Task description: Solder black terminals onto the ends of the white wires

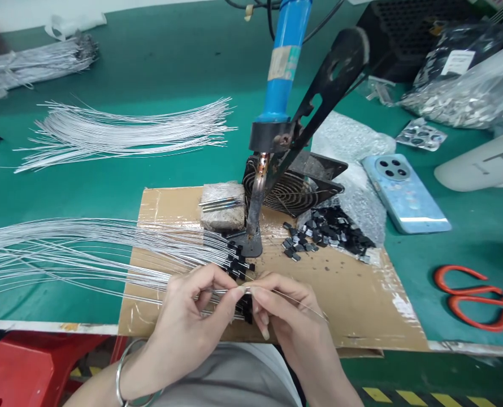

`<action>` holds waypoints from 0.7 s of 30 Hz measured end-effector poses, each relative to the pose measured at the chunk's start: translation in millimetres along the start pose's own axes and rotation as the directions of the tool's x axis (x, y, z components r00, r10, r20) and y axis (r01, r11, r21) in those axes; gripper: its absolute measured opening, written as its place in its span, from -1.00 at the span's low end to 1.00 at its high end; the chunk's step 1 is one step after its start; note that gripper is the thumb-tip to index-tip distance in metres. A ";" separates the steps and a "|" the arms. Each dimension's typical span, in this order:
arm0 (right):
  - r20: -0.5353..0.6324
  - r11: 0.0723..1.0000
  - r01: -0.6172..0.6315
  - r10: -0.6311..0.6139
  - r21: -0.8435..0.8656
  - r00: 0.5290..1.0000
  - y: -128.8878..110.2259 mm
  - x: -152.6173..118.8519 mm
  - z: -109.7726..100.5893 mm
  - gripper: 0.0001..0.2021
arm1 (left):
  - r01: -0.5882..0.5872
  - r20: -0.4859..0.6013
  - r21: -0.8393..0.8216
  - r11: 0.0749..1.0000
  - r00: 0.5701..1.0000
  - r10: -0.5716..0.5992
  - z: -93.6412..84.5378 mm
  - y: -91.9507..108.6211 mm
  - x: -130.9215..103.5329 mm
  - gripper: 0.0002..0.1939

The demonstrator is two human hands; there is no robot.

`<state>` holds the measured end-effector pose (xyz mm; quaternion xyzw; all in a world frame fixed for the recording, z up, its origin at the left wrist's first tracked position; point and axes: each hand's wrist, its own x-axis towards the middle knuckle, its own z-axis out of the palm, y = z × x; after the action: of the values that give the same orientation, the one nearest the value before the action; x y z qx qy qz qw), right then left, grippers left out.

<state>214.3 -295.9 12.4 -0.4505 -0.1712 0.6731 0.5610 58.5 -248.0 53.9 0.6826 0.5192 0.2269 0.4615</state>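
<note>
My left hand (pixel 198 314) is closed in a pinch on a thin white wire, just over the front of the cardboard. Meeting it fingertip to fingertip, my right hand (pixel 287 311) also pinches the wire. A fine strand (pixel 304 304) runs out to the right past my right hand. Whatever sits between the fingertips is too small to make out. Behind and beneath my hands lie white wires (pixel 167 232) with small black connectors (pixel 237 261) on their ends. A blue soldering iron (pixel 281 73) leans in a black metal stand (pixel 319 104), its tip pointing down.
Small black pieces (pixel 336 229) are heaped on cardboard (pixel 361 305) at the right. Around them are a fan (pixel 294 189), a wrapped block (pixel 221 215), a blue phone (pixel 408 195) and red-handled scissors (pixel 476 297). More white wires (pixel 128 133) lie at the back left.
</note>
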 end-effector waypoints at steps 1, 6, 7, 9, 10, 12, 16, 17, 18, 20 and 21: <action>0.002 1.000 -0.005 0.005 0.009 1.000 -0.1 -0.7 0.2 -0.84 | 0.001 -0.007 0.001 1.000 1.000 -0.001 0.3 0.1 -0.3 -0.81; -0.009 0.997 -0.014 0.014 0.076 1.000 1.9 -1.6 2.5 -0.86 | -0.016 -0.054 0.004 1.000 0.998 0.016 5.2 -1.7 -3.1 -0.82; -0.015 0.996 -0.014 0.015 0.084 1.000 2.4 -1.1 2.8 -0.86 | -0.021 -0.064 0.006 1.000 0.998 0.022 6.6 -2.5 -3.5 -0.82; -0.027 0.995 -0.011 0.014 0.096 1.000 3.4 -0.1 3.1 -0.86 | -0.034 -0.086 0.015 0.999 0.996 0.035 9.2 -4.2 -3.9 -0.83; -0.035 0.995 -0.008 0.012 0.103 0.999 3.9 0.2 3.1 -0.87 | -0.039 -0.097 0.024 0.999 0.994 0.042 10.4 -5.0 -4.0 -0.84; -0.046 0.993 0.001 0.004 0.116 0.999 4.8 0.2 3.5 -0.88 | -0.048 -0.118 0.052 0.997 0.992 0.054 12.6 -6.5 -4.4 -0.83; -0.062 0.991 0.011 -0.002 0.134 0.998 5.4 0.0 6.2 -0.87 | -0.072 -0.159 0.080 0.994 0.984 0.084 16.9 -9.2 -7.1 -0.84; -0.069 0.991 0.013 -0.003 0.135 0.998 5.0 0.2 7.2 -0.86 | -0.078 -0.167 0.079 0.994 0.982 0.090 17.9 -9.8 -7.9 -0.84; -0.078 0.991 0.013 -0.003 0.134 0.997 4.4 0.4 8.4 -0.86 | -0.081 -0.178 0.077 0.994 0.980 0.094 18.9 -10.2 -8.5 -0.84; -0.095 0.992 0.011 0.001 0.126 0.996 2.7 0.7 10.4 -0.85 | -0.081 -0.192 0.067 0.994 0.977 0.093 20.5 -10.7 -9.0 -0.84; -0.102 0.993 0.008 0.004 0.121 0.995 1.8 0.7 11.2 -0.84 | -0.078 -0.195 0.060 0.995 0.977 0.089 21.1 -10.8 -8.9 -0.83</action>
<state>204.3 -292.7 16.9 -0.4492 -0.1015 0.6577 0.5961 66.5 -264.1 36.1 0.6897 0.5393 0.2990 0.3796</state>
